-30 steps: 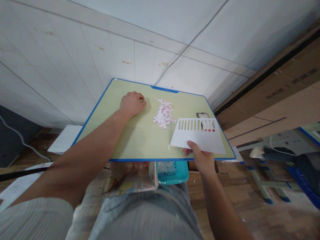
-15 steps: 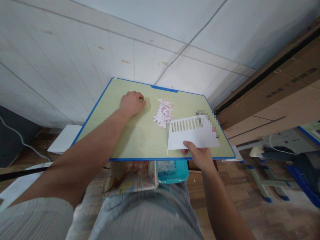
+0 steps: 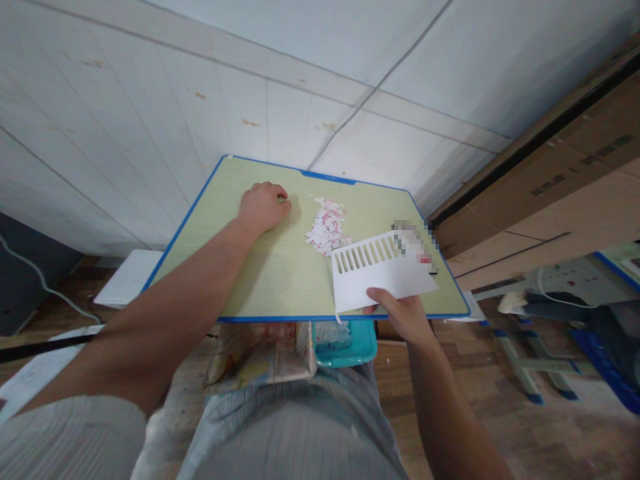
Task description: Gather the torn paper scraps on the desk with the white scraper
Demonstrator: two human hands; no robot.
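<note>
From the head camera, the person's right hand (image 3: 403, 312) pinches the near edge of a white sheet (image 3: 380, 277) between thumb and fingers, just above the near blue rim of a small green desk (image 3: 260, 267). The sheet is tilted over the desk's right side, and a row of narrow slots is cut out along its far edge; a few slots at the right end show red behind them, though a blurred patch hides part of that corner. The left hand (image 3: 263, 205) rests on the desk further back and to the left, fingers curled into a loose fist; whether it grips anything I cannot tell, as the palm faces down. Between the two hands lies a heap of small white and pink paper bits (image 3: 327, 225), near the sheet's slotted edge but not touching the left hand. Below the desk's near edge, on the person's lap, sits a teal tray (image 3: 363, 347) with more white scraps in it, beside a printed cloth or bag (image 3: 255, 353). As a judgement, the punching-out looks largely done for this sheet, since nearly all slots are open; the loose heap remains on the desk rather than in the tray.
</note>
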